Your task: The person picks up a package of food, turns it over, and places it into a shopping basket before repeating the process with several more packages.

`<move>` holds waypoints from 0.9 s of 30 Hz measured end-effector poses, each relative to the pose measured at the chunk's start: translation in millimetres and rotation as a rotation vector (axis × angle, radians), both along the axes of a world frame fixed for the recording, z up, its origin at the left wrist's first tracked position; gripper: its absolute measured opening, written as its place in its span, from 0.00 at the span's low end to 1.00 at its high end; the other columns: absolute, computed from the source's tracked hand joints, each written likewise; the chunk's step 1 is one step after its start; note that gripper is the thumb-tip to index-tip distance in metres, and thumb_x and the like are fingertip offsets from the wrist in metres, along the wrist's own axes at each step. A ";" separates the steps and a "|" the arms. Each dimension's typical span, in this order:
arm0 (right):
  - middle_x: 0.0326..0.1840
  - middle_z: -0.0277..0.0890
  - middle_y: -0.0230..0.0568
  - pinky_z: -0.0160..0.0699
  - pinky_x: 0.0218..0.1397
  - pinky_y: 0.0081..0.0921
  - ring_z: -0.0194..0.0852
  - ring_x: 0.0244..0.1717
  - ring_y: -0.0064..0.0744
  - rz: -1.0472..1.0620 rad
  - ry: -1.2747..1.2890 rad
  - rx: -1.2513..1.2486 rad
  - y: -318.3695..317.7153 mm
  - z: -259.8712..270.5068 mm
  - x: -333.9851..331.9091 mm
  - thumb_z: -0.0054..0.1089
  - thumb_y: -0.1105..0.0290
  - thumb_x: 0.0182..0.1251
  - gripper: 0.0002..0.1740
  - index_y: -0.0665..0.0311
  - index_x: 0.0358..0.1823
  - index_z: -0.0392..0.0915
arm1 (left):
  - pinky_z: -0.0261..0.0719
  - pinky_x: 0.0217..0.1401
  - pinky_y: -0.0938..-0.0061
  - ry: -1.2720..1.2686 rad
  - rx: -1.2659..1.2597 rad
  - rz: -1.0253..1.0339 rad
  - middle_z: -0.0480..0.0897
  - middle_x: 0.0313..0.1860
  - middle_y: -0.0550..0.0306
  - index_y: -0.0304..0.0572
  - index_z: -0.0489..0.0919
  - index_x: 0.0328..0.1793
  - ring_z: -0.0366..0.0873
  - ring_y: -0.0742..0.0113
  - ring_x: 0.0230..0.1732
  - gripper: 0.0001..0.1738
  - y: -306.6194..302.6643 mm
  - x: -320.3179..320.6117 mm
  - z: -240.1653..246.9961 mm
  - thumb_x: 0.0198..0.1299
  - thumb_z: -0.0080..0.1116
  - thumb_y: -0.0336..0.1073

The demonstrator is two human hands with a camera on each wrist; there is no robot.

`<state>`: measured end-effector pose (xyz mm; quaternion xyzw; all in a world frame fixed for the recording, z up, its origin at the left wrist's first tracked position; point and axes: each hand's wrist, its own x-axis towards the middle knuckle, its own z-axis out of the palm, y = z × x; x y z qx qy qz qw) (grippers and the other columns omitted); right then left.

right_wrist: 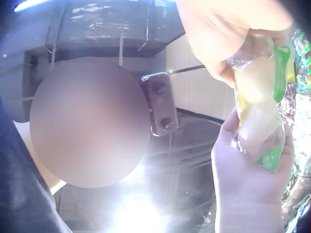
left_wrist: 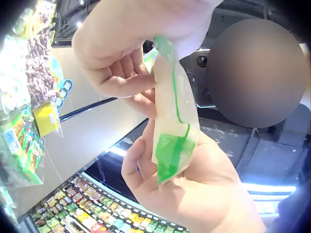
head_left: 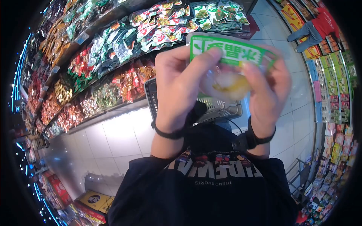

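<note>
Head, room: shop aisle, pale tiled floor (head_left: 120,132), glare patch on the left. Piled snack packets (head_left: 164,24) on a stepped display, upper left; more goods (head_left: 337,83) racked along the right. Person in red top (head_left: 326,22) and jeans, top right. Yellow box (head_left: 94,201) low left.
Head, near wearer: dark shirt (head_left: 196,199) with printed lettering; dark basket (head_left: 235,108) beyond it, partly hidden by arms.
Head, pack: pack (head_left: 230,62) held up between both hands, above basket in frame; green-and-white label, characters upside down, clear lower part with pale and yellow contents. Slightly blurred.
Head, hands: left hand (head_left: 173,83) and right hand (head_left: 269,88) both clamped on pack, one per side, thumbs on the facing side. Forearms raised, dark wristbands (head_left: 167,132) on both.
Left wrist, room: dark ceiling (left_wrist: 228,138), light strip (left_wrist: 269,188) lower right, pale panel (left_wrist: 87,131), packet rows at bottom.
Left wrist, hands: one from top, one from bottom; pack edge-on between, fingers bent against it.
Right wrist, room: bright lamp (right_wrist: 138,213) at bottom, dark twin-lens device (right_wrist: 162,104) near middle, packets at right edge.
Right wrist, hands: pack gripped from above and below; some fingertips hidden.
</note>
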<state>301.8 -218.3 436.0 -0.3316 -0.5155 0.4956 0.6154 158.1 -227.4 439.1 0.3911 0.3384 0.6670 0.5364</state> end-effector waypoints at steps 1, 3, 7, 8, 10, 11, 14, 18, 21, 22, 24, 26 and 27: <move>0.38 0.76 0.42 0.74 0.39 0.16 0.75 0.38 0.22 0.050 -0.054 -0.054 6.2 -10.3 -1.8 0.62 0.77 0.52 0.21 0.73 0.48 0.67 | 0.72 0.28 0.84 0.089 -0.049 0.040 0.81 0.24 0.56 0.29 0.80 0.30 0.75 0.77 0.24 0.08 5.4 -5.7 -11.5 0.54 0.57 0.30; 0.38 0.76 0.43 0.75 0.39 0.16 0.75 0.38 0.22 0.146 -0.120 -0.127 20.3 -44.8 -6.6 0.63 0.76 0.53 0.22 0.72 0.49 0.67 | 0.72 0.27 0.85 0.238 -0.186 0.005 0.81 0.24 0.57 0.30 0.80 0.31 0.76 0.77 0.25 0.09 29.8 -34.5 -55.7 0.55 0.57 0.32; 0.38 0.76 0.43 0.74 0.40 0.17 0.75 0.38 0.23 0.465 -0.236 -0.420 22.1 -140.0 -6.1 0.60 0.77 0.55 0.20 0.71 0.49 0.67 | 0.71 0.26 0.83 0.295 -0.382 -0.197 0.80 0.25 0.60 0.31 0.80 0.33 0.74 0.79 0.24 0.11 28.1 -61.9 -136.0 0.55 0.58 0.35; 0.39 0.76 0.43 0.73 0.40 0.18 0.75 0.38 0.23 0.492 -0.209 -0.478 21.5 -157.3 -5.3 0.59 0.77 0.56 0.19 0.71 0.49 0.67 | 0.71 0.26 0.84 0.288 -0.403 -0.184 0.80 0.26 0.60 0.31 0.80 0.33 0.73 0.79 0.24 0.11 23.9 -62.0 -155.1 0.55 0.58 0.35; 0.39 0.76 0.42 0.73 0.40 0.18 0.75 0.38 0.23 0.479 -0.282 -0.492 19.2 -179.1 1.9 0.59 0.77 0.56 0.19 0.71 0.49 0.67 | 0.72 0.27 0.82 0.469 -0.553 -0.216 0.80 0.27 0.58 0.31 0.79 0.38 0.75 0.78 0.26 0.15 12.2 -73.4 -180.5 0.54 0.60 0.39; 0.39 0.77 0.41 0.73 0.40 0.18 0.75 0.38 0.23 0.448 -0.345 -0.498 23.0 -189.3 5.3 0.58 0.77 0.56 0.19 0.71 0.49 0.67 | 0.73 0.28 0.83 0.308 -0.527 -0.082 0.80 0.29 0.56 0.29 0.78 0.41 0.77 0.76 0.29 0.19 2.6 -70.3 -188.5 0.54 0.61 0.41; 0.41 0.76 0.42 0.71 0.44 0.19 0.74 0.42 0.23 0.353 -0.429 -0.567 42.0 -263.8 27.3 0.58 0.77 0.56 0.19 0.73 0.50 0.68 | 0.75 0.34 0.82 0.602 -0.593 0.020 0.80 0.31 0.55 0.29 0.75 0.45 0.78 0.73 0.33 0.18 -6.1 -104.1 -251.9 0.55 0.60 0.38; 0.45 0.75 0.45 0.72 0.48 0.24 0.73 0.47 0.28 0.613 -0.581 -0.749 35.9 -334.6 26.6 0.59 0.73 0.57 0.22 0.73 0.52 0.67 | 0.76 0.39 0.74 0.689 -0.686 0.197 0.80 0.35 0.46 0.30 0.75 0.47 0.79 0.64 0.36 0.28 -20.3 -122.2 -280.4 0.47 0.65 0.46; 0.47 0.75 0.47 0.73 0.48 0.27 0.74 0.49 0.32 0.713 -0.865 -0.572 27.8 -355.2 16.9 0.61 0.69 0.56 0.24 0.71 0.53 0.67 | 0.73 0.48 0.68 1.010 -0.777 0.352 0.75 0.47 0.40 0.33 0.71 0.54 0.74 0.54 0.47 0.34 -33.7 -133.1 -292.7 0.44 0.67 0.46; 0.49 0.74 0.49 0.73 0.48 0.28 0.74 0.49 0.34 0.654 -1.134 -0.369 31.0 -352.1 11.8 0.62 0.66 0.55 0.26 0.71 0.54 0.67 | 0.70 0.53 0.65 1.255 -0.788 0.490 0.70 0.54 0.37 0.35 0.67 0.58 0.70 0.48 0.54 0.38 -40.7 -135.8 -300.0 0.42 0.68 0.47; 0.45 0.76 0.47 0.74 0.43 0.27 0.76 0.45 0.32 0.569 -1.133 -0.450 53.4 -338.5 5.3 0.64 0.64 0.52 0.26 0.69 0.51 0.69 | 0.65 0.58 0.60 1.149 -0.828 0.563 0.60 0.62 0.35 0.40 0.60 0.63 0.61 0.41 0.60 0.46 -57.1 -142.2 -320.5 0.38 0.69 0.48; 0.39 0.79 0.44 0.75 0.39 0.27 0.78 0.38 0.31 0.455 -1.069 -0.441 87.2 -320.6 -5.0 0.65 0.64 0.51 0.22 0.68 0.45 0.73 | 0.65 0.57 0.59 1.291 -1.155 0.635 0.59 0.62 0.36 0.42 0.59 0.63 0.61 0.40 0.60 0.48 -77.4 -144.8 -349.4 0.36 0.71 0.48; 0.36 0.79 0.43 0.76 0.38 0.27 0.78 0.35 0.31 0.400 -1.059 -0.332 104.0 -315.3 -13.6 0.65 0.65 0.50 0.20 0.67 0.43 0.73 | 0.70 0.50 0.56 1.319 -1.255 0.556 0.68 0.55 0.35 0.42 0.61 0.58 0.68 0.40 0.54 0.42 -91.4 -150.2 -377.9 0.38 0.69 0.47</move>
